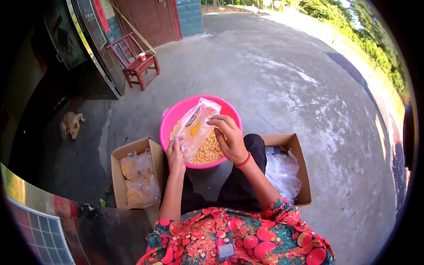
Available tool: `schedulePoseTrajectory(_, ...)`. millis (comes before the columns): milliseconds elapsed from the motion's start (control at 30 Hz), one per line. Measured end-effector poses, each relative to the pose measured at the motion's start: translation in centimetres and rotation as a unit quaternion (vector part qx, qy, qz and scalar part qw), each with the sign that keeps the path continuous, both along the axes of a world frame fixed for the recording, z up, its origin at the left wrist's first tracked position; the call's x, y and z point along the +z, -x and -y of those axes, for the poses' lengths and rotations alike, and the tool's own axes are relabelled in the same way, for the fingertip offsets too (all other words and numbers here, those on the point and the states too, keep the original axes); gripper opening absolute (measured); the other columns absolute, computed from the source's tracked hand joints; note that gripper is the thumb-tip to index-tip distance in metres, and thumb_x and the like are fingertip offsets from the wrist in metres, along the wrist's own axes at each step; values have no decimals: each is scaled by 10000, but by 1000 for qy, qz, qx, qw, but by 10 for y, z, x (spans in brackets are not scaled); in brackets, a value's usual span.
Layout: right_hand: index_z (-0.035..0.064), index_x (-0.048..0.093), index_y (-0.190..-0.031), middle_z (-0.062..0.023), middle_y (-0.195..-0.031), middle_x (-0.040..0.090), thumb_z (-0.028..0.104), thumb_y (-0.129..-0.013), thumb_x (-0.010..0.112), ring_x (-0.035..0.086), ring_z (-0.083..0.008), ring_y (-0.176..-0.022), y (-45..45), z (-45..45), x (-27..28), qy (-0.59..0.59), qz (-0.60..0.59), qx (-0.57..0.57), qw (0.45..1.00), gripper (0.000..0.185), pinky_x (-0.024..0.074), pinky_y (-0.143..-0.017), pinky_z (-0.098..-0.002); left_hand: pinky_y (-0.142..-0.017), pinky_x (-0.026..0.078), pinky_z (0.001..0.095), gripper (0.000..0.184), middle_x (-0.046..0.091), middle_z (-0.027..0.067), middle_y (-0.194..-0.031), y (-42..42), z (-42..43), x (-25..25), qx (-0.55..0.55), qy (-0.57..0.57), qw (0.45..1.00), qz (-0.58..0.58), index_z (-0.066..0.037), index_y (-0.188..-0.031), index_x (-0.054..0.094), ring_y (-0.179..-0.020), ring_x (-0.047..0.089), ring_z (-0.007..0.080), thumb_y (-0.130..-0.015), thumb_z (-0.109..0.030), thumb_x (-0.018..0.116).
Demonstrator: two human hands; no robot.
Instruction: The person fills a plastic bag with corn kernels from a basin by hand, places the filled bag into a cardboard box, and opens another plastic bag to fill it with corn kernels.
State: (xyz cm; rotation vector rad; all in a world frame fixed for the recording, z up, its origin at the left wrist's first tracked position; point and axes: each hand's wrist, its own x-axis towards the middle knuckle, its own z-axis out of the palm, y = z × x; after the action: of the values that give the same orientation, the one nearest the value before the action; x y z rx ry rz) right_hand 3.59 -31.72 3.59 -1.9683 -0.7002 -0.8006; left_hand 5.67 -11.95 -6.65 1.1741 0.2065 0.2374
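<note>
A clear plastic bag [193, 128] with printed lettering and a yellow picture lies slanted over a pink basin [235, 114]. It looks flat, with nothing visible inside. Loose yellow corn kernels [211, 151] fill the lower part of the basin. My left hand [176, 160] grips the bag's lower left edge between thumb and fingers. On the other side, my right hand [230, 138] has its fingers bent and its thumb apart from them. The right fingertips are at the bag's upper right edge; whether they press on it is hard to see.
To the left, a cardboard box [116, 170] holds filled bags of corn [140, 176]. Another box [300, 154] on the right contains loose clear bags [282, 173]. A dog [70, 125] lies near the doorway. A red chair [140, 66] bears a paper cup [142, 56].
</note>
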Motion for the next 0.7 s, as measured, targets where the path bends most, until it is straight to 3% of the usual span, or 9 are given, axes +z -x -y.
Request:
schedulePoseTrajectory(67,37,527,-1120,-146,-1123,524,11,-828,501,499,-325,-1041,-6,-19,-11,30,-34,80,996,294,393,-894,-397,-647,456,220,271,606,-4,-890,-4,7,0,-10,47,999,12,-38,-1009,613,-748,539,61,-959,-261,467)
schedulePoseTrajectory(200,72,588,-1075,-124,-1051,594,227,-903,445,537,-286,-1025,-28,-28,-82,196,-81,42,976,273,385,-888,-403,-723,460,229,281,613,4,-931,-9,4,-2,-23,80,996,37,-40,-1026,612,-835,559,74,-957,-272,470)
schedulePoseTrajectory(267,79,626,-1022,-127,-895,643,291,-898,452,601,-293,-907,-29,-24,-91,417,-320,3,851,300,417,-853,-412,-734,456,229,281,611,2,-933,-16,-4,-10,-8,86,995,43,-39,-1026,613,-840,554,69,-956,-273,473)
schedulePoseTrajectory(300,79,626,-1022,-127,-895,643,291,-898,452,601,-293,-907,-29,-21,-97,421,-322,8,848,300,417,-853,-412,-744,452,230,282,609,-1,-936,-18,-6,-9,2,89,995,49,-39,-1025,614,-846,549,64,-955,-275,475)
schedulePoseTrajectory(367,82,658,-927,-140,-777,651,331,-881,458,624,-321,-759,-31,-15,-110,401,-303,11,864,322,461,-765,-427,-765,444,228,285,605,-10,-941,-19,-9,-10,4,78,996,46,-40,-1024,616,-864,540,54,-953,-281,480)
schedulePoseTrajectory(433,63,659,-875,-145,-824,656,276,-861,484,621,-311,-835,-31,-18,-106,366,-324,1,873,276,465,-775,-414,-859,457,278,317,598,36,-1068,-23,-10,-15,-35,44,998,26,-42,-1095,576,-982,555,117,-955,-305,467)
schedulePoseTrajectory(500,52,645,-880,-143,-806,651,217,-842,520,617,-306,-839,-37,-20,-101,209,-242,65,945,211,485,-737,-401,-727,489,236,317,606,4,-972,-22,-6,-16,-52,42,998,8,-46,-1098,581,-851,567,77,-955,-305,468)
schedulePoseTrajectory(600,65,578,-1051,-173,-910,628,227,-836,569,614,-312,-838,-62,-25,-99,139,-244,104,954,269,493,-716,-405,-457,398,161,334,539,-63,-765,-20,-3,-11,-154,-16,986,-59,-58,-1112,585,-586,457,1,-945,-329,484)
schedulePoseTrajectory(700,88,442,-1274,-199,-1085,564,310,-857,582,616,-294,-875,-75,-19,-76,-92,-426,74,897,493,495,-783,-399,-456,399,172,296,552,-49,-751,-29,-17,-20,-250,13,965,-81,-75,-1023,613,-615,507,21,-939,-333,493)
